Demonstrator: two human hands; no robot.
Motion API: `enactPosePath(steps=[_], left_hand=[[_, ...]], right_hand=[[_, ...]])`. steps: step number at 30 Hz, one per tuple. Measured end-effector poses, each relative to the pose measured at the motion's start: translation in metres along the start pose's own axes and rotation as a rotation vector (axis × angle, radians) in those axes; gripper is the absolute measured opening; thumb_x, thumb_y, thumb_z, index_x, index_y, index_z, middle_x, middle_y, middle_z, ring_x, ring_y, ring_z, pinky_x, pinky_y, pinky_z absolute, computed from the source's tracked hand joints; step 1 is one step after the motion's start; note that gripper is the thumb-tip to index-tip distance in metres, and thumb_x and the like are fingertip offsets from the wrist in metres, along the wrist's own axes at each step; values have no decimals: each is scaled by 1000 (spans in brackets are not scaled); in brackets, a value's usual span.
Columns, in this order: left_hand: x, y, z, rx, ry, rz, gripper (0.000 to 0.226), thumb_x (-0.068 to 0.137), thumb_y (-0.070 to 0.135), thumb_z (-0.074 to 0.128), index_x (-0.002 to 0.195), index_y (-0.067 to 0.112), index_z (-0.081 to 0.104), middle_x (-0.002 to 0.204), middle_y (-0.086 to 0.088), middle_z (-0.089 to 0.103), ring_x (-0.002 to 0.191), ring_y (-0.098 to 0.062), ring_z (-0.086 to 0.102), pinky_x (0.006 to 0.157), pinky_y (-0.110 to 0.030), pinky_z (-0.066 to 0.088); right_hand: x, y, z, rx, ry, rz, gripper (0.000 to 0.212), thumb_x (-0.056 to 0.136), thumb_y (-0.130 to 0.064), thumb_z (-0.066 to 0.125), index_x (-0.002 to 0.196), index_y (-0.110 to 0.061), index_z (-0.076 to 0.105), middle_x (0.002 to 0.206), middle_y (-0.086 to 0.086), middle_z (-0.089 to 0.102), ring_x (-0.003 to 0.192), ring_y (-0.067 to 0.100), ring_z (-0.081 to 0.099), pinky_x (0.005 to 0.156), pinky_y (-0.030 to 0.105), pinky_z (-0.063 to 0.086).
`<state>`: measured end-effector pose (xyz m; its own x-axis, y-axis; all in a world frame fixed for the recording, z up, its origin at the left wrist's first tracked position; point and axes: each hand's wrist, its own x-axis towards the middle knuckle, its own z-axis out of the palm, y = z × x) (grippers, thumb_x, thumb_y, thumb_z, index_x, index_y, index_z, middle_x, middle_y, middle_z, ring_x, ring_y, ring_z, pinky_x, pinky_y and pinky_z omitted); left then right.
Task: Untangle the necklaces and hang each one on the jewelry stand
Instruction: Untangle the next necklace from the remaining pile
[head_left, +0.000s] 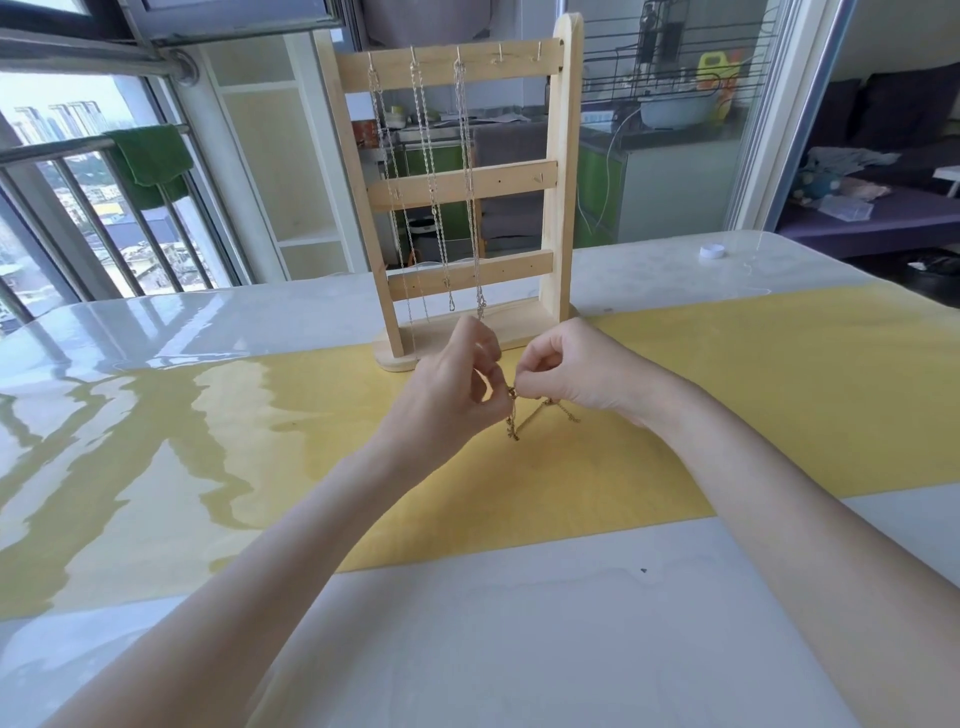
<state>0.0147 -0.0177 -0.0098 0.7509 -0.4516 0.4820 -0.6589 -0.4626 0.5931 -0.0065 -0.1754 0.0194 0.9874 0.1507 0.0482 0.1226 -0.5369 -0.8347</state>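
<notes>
Glossy white counter (519, 649) with a yellow mat (727, 395) fills the view, a railed window at far left. At the far edge of the mat stands the wooden jewelry stand (563, 171), three pale chains (431, 171) already draped from its top hooks, so they fall straight and apart. Just near of its base, both hands work a gold necklace (514, 418): the left hand (457, 384) and the right hand (576, 374) each pinch it with curled fingers at one knot, the rest trailing onto the mat, probably to tease the tangle loose. No legible writing shows anywhere.
</notes>
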Motion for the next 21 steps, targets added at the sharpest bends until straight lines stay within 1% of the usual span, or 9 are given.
enactPosePath(steps=[3, 6, 9, 11, 13, 15, 16, 18, 21], left_hand=[[0, 4, 2, 112, -12, 82, 29, 77, -4, 61, 94, 12, 43, 71, 11, 53, 57, -5, 49, 54, -12, 36], [2, 6, 1, 227, 20, 71, 22, 74, -1, 63, 95, 6, 61, 70, 8, 55, 54, -3, 49, 56, -17, 39], [2, 9, 2, 329, 23, 26, 15, 73, 3, 64, 87, 7, 69, 69, 6, 55, 59, -13, 49, 61, -28, 44], [1, 10, 2, 309, 20, -17, 10, 74, 4, 65, 82, 9, 69, 68, 6, 57, 61, -16, 54, 61, -27, 45], [2, 9, -1, 155, 1, -133, 8, 76, 5, 66, 74, 13, 65, 62, 8, 60, 56, -13, 60, 55, -21, 46], [2, 8, -5, -90, -41, -309, 16, 80, 5, 64, 68, 15, 62, 55, 9, 59, 49, -5, 58, 48, -13, 43], [2, 8, -7, -220, -61, -394, 19, 82, 5, 63, 67, 14, 62, 53, 9, 58, 48, -3, 56, 48, -12, 43], [2, 6, -9, -426, -88, -513, 20, 86, 7, 64, 68, 14, 62, 55, 7, 57, 53, -3, 55, 53, -13, 47], [3, 5, -11, -623, -131, -607, 15, 89, 12, 62, 74, 15, 61, 64, 4, 57, 61, -5, 56, 59, -16, 50]], right_hand=[[-1, 0, 2, -13, 21, 1, 11, 78, -13, 67, 68, -8, 66, 60, 0, 54, 63, 14, 47, 67, 31, 42], [0, 3, 1, 22, 51, -11, 15, 76, -9, 68, 62, -10, 63, 59, -1, 53, 63, 15, 47, 66, 32, 41], [2, 5, 5, 3, 86, -40, 18, 71, -6, 71, 61, -14, 59, 64, 2, 59, 64, 16, 50, 65, 30, 42], [3, 6, 8, -4, 116, -60, 19, 71, -3, 71, 63, -12, 56, 68, 7, 62, 63, 16, 50, 62, 28, 40], [4, 7, 9, 9, 137, -91, 19, 72, -1, 70, 65, -12, 56, 67, 7, 63, 61, 14, 51, 62, 27, 41], [4, 8, 7, 45, 126, -121, 20, 74, 1, 68, 69, -15, 56, 64, -1, 63, 59, 9, 52, 64, 25, 44], [4, 8, 5, 62, 102, -127, 21, 76, 1, 68, 72, -16, 57, 63, -3, 63, 59, 7, 53, 65, 23, 46], [5, 8, 2, 63, 38, -119, 22, 79, 3, 66, 76, -18, 60, 62, -6, 64, 60, 6, 55, 66, 20, 47], [5, 7, 0, -6, -2, -126, 23, 80, 3, 65, 76, -20, 67, 61, -9, 64, 60, 4, 56, 66, 19, 47]])
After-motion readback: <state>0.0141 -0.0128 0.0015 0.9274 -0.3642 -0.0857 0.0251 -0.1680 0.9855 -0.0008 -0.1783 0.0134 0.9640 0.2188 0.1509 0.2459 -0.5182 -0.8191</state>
